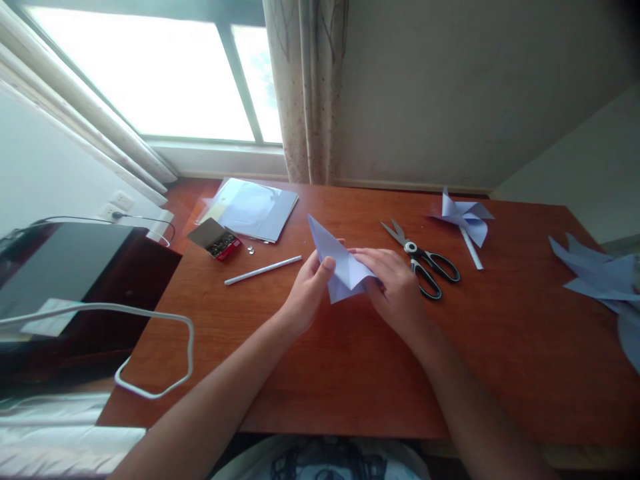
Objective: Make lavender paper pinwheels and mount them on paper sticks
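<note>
A pale violet sheet of paper (345,263), cut and partly folded into flaps, is held above the table between both hands. My left hand (309,287) grips its left side, thumb on top. My right hand (395,283) is closed on its right edge, with the fingertips partly hidden behind the paper. Right of the hands lie black-handled scissors (420,257), blades slightly apart and pointing away. On the left rests a white rolled paper stick (263,270). Beyond it stands an opened small box of pins (220,243), beside a few loose pins (251,250).
A finished paper pinwheel (463,217) on a stick lies at the back right. Cut paper pieces (600,270) are at the right edge. A stack of sheets in clear film (250,207) lies at the back left. A white cable (191,347) loops over the table's left side.
</note>
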Available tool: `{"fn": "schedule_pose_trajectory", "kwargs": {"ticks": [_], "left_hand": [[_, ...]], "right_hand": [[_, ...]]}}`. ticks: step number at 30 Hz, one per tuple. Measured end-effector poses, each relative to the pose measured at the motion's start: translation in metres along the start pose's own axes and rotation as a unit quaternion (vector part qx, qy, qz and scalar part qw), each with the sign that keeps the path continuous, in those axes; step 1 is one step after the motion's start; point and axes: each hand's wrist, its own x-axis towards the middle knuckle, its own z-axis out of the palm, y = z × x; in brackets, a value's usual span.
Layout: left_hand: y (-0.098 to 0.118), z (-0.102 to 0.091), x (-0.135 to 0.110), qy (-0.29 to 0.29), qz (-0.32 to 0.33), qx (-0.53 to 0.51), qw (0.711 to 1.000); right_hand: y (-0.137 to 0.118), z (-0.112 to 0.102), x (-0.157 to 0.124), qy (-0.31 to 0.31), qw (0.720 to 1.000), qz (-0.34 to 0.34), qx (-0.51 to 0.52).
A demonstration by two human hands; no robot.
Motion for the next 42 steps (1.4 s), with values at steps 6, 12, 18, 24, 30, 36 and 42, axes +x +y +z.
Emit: {"fn": "schedule_pose_trajectory", "kwargs": {"ticks": [6, 12, 18, 24, 30, 36, 42], "left_hand": [[0.005, 0.001, -0.002, -0.042, -0.035, -0.007, 0.998], [0.013, 0.006, -0.004, -0.008, -0.094, -0.046, 0.994], [0.014, 0.005, -0.002, 0.050, -0.107, -0.017, 0.993], [0.014, 0.001, 0.000, 0.035, -0.121, -0.031, 0.992], [0.014, 0.000, 0.001, 0.028, -0.119, -0.033, 0.992], [0.013, 0.002, 0.001, 0.032, -0.101, -0.009, 0.994], [0.010, -0.001, 0.003, 0.033, -0.086, 0.040, 0.995]], "right_hand": [[-0.001, -0.009, 0.002, 0.047, 0.992, 0.099, 0.061], [0.014, -0.008, 0.000, 0.079, 0.918, 0.310, 0.235], [0.014, -0.007, 0.004, 0.100, 0.781, 0.429, 0.443], [0.012, -0.012, 0.006, 0.059, 0.712, 0.461, 0.526], [0.013, -0.011, 0.007, 0.054, 0.709, 0.449, 0.541], [0.014, -0.011, 0.008, 0.078, 0.733, 0.434, 0.518], [0.017, -0.009, 0.005, 0.096, 0.781, 0.418, 0.453]]}}
